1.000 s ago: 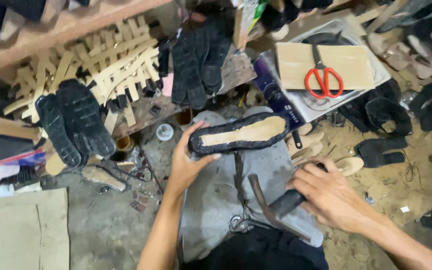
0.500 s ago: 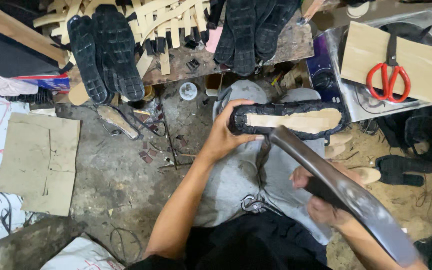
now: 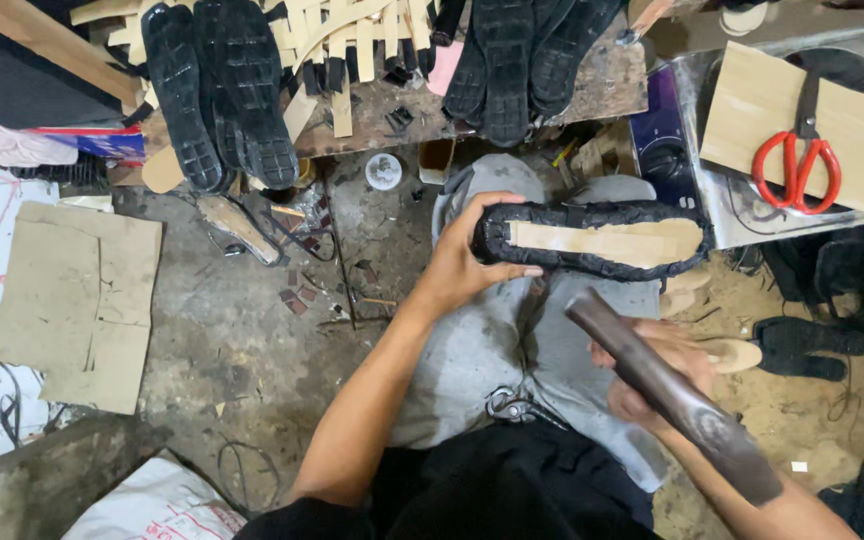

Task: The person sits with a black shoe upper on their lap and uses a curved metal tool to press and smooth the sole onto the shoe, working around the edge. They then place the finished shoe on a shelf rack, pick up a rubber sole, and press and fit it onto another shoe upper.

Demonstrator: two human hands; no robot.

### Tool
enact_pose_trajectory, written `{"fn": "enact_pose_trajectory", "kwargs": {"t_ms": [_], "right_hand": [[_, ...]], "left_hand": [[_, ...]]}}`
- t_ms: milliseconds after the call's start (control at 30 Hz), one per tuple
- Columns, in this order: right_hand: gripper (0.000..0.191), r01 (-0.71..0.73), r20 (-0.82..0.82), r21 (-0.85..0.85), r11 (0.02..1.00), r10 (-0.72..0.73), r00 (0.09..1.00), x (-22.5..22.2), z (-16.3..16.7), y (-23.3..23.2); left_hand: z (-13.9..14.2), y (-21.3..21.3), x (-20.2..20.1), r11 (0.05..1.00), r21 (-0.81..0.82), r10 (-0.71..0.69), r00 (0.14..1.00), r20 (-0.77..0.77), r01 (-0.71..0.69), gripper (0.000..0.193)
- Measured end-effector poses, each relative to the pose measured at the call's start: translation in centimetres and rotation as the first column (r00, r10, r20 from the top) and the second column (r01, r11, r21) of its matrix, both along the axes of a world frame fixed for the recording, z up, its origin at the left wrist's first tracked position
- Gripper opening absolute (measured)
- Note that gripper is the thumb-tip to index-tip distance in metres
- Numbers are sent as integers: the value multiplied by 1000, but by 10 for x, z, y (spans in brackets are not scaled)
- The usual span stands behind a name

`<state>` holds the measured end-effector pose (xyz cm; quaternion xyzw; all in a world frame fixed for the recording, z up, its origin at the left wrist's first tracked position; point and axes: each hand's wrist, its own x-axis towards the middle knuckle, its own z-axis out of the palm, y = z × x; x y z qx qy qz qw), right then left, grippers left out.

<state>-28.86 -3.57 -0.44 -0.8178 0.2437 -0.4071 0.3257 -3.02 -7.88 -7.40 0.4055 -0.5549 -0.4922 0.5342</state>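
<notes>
Two hands work: left hand fingers clamp the soft, light shoe heel; right hand grips a heavy hammer.

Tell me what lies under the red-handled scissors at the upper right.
The scissors lie on a tan cardboard sheet, which rests on a shiny metal tray. Whatever is beneath the cardboard is covered and cannot be seen.

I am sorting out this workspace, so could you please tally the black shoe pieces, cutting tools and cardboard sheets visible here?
Black shoe upper with tan insole, held in left hand: 1
Black treaded rubber soles on the wooden bench: 5
Red-handled scissors: 1
Tan cardboard sheets: 2
Dark metal tool in right hand: 1
Total: 10
</notes>
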Motion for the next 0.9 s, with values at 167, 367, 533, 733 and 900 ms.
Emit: {"fn": "enact_pose_trajectory", "kwargs": {"t_ms": [167, 367, 533, 733, 900], "right_hand": [[35, 306, -415, 88, 948, -244, 876, -2, -10, 0], [31, 273, -45, 510, 816, -292, 955, 13, 4, 14], [23, 298, -282, 309, 903, -213, 936, 20, 9, 0], [24, 152, 273, 360, 921, -260, 926, 23, 3, 11], [22, 489, -362, 232, 841, -392, 846, 20, 0, 8]], "left_hand": [[-1, 0, 0, 999, -14, -53, 995, -80, 52, 74], [0, 10, -4, 998, -56, 13, 1000, 25, -12, 75], [0, 12, -2, 996, -85, -11, 999, -31, 9, 70], [-3, 12, -3, 997, -75, 18, 999, 42, -14, 73], [-2, 11, -3, 997, -78, -11, 1000, 22, 12, 73]]}}
